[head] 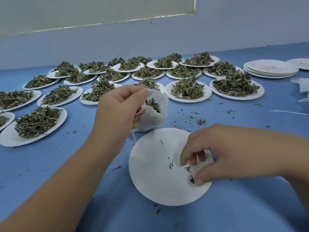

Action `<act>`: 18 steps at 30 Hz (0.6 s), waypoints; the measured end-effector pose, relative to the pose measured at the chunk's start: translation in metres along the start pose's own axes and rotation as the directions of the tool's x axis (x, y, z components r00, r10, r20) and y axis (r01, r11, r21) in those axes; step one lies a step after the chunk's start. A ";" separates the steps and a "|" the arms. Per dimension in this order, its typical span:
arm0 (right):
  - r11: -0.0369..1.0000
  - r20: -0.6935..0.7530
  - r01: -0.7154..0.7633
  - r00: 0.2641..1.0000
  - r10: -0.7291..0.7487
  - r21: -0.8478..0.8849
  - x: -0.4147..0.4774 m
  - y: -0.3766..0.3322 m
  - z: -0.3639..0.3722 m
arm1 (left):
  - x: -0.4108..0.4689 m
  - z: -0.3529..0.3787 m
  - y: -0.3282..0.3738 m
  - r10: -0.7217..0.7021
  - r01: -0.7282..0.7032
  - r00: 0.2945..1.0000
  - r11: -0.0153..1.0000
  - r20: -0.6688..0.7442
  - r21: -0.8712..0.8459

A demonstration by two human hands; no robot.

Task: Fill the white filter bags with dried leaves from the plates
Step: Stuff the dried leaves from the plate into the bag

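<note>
Blue tabletop (234, 215): the work surface, running from the near edge of the view back to a pale wall (150, 39).

Round white paper plates (237, 97), many, set in overlapping rows across the far and left parts of the tabletop. Each holds a heap of dried green leaves (235, 84).

Stack of empty round white paper plates (270, 67), far right, with one more empty plate (301, 63) just beyond it.

Single round white paper plate (150, 173), near centre, almost bare: it holds only a few dark leaf fragments (188, 169).

Right hand (225, 154): over the near plate, fingers curled down towards the thumb around the fragments, thumb tip beside a dark piece. Whether any fragment is actually pinched cannot be told.

Left hand (117, 106): raised above the tabletop, just behind the near plate, thumb and fingers pinching the rim of a white filter bag (150, 121).

White filter bag: held with its mouth open, partly filled with dried leaves, its lower end close to the near plate's far edge.

Loose white filter material (302, 86) and a white string (287, 112): right edge.

Leaf crumbs (201, 121): scattered on the tabletop.
</note>
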State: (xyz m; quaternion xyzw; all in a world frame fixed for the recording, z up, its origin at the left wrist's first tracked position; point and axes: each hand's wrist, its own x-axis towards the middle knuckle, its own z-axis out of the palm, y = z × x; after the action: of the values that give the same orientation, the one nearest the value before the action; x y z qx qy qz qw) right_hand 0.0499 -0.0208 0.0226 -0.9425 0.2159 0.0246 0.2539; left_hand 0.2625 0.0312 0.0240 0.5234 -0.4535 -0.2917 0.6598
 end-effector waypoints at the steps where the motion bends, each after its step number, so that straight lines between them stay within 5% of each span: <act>1: 1.000 0.004 -0.003 1.000 0.003 -0.001 0.001 -0.001 0.002 | 0.000 0.000 0.000 -0.001 0.001 1.000 1.000 -0.001 -0.001; 12: 0.993 -0.104 -0.024 0.995 0.011 -0.120 0.008 -0.010 0.012 | 0.001 0.000 -0.001 0.008 -0.008 1.000 1.000 -0.004 0.020; 18: 0.995 -0.112 -0.094 0.990 0.089 -0.045 -0.002 -0.004 -0.006 | 0.000 0.001 0.000 0.006 -0.006 1.000 1.000 0.001 0.001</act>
State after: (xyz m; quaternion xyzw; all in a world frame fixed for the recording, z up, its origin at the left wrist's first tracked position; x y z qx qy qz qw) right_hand 0.0494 -0.0198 0.0299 -0.9376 0.2717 -0.0102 0.2166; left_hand 0.2620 0.0307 0.0238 0.5222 -0.4556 -0.2899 0.6600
